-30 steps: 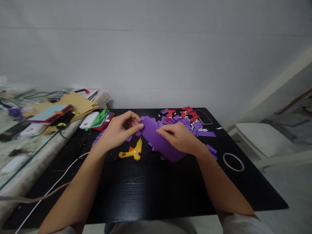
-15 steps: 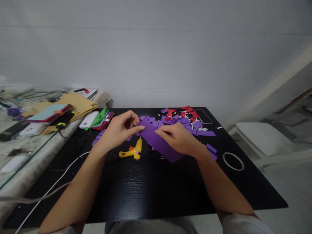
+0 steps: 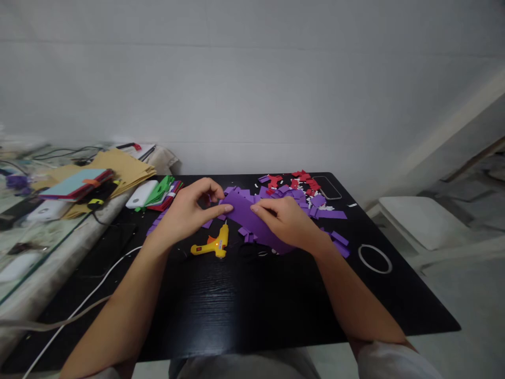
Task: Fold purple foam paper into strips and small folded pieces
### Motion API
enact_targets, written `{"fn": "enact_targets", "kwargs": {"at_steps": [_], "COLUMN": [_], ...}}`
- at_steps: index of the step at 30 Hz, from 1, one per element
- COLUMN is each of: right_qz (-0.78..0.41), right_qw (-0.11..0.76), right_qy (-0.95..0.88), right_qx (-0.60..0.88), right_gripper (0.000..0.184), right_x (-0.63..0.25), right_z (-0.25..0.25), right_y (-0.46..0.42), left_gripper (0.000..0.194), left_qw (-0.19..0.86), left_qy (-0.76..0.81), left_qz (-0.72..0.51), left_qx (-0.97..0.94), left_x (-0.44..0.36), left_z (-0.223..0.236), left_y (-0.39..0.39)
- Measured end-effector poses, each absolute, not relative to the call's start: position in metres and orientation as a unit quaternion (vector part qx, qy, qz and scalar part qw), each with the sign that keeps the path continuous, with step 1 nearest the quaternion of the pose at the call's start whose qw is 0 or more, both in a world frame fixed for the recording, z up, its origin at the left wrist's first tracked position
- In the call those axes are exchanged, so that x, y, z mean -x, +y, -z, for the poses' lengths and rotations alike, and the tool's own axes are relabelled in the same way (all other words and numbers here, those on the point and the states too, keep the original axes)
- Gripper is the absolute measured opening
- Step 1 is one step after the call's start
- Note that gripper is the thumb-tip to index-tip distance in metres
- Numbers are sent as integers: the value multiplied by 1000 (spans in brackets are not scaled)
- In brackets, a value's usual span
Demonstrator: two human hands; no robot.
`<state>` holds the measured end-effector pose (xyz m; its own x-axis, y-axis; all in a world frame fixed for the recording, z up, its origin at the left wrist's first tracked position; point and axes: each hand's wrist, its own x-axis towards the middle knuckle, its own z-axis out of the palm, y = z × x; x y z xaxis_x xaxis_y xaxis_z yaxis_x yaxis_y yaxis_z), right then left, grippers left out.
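A strip of purple paper (image 3: 248, 217) is stretched between my two hands above the black table. My left hand (image 3: 197, 206) pinches its far left corner between thumb and fingers. On the strip's upper edge, the thumb and forefinger of my right hand (image 3: 290, 220) grip it, and the palm hides part of its right side. Just below my left hand lies a yellow glue gun (image 3: 213, 243), nozzle up. Dark-handled scissors (image 3: 252, 252) rest under the strip, hard to make out. Cut purple pieces (image 3: 284, 193) are heaped behind my hands.
Red scraps (image 3: 305, 180) and white bits lie at the back right, near a clear rectangular frame (image 3: 330, 188). A white ring (image 3: 374, 259) sits at right. Folded green paper (image 3: 161, 190) and a white box (image 3: 142, 195) stand back left. A white cable (image 3: 94, 284) crosses the left side.
The purple strip has tilted a little, its near end rising and showing less below my right hand. Both hands keep their hold, and the whole view has shifted slightly.
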<state>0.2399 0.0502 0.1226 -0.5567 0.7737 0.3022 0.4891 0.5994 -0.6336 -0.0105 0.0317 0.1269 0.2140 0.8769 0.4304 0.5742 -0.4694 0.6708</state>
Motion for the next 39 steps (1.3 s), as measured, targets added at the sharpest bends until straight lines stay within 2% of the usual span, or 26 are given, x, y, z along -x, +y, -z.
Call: {"fn": "enact_targets", "kwargs": {"at_steps": [4,11,14,20,25,33,39], "right_qz": [-242,-269,-345,-525,-627,-596,-506], "right_qw": [296,290,291,338,291,329,366], "right_qy": [-843,-841,-823,-734,-699,-701,-731], "right_qx": [379,368,345,268,186,212,275], "right_gripper": [42,40,36,28,51,42,16], "right_x": [-239,-239,-239,-235,-226,-226,-231], "right_z": [-121,-124,-125,-120,-118,-110,-114], "right_y": [51,49,48,48,46,51,57], "left_gripper": [29,30,32,23,24,28,24], "left_qw": [241,263,283,329,352,322,327], "left_qy": [466,467,467,439,429,448,444], "left_qz": [-406,-434,-449,-432,-444,-449,-400], "left_qx": [-749,-724,-707,-715,-704,-702,-732], "left_x": [10,11,11,8,5,5,8], "left_z": [-126,-122,-122,-127,-127,-127,-131], "left_y": [32,34,34,31,30,31,29]}}
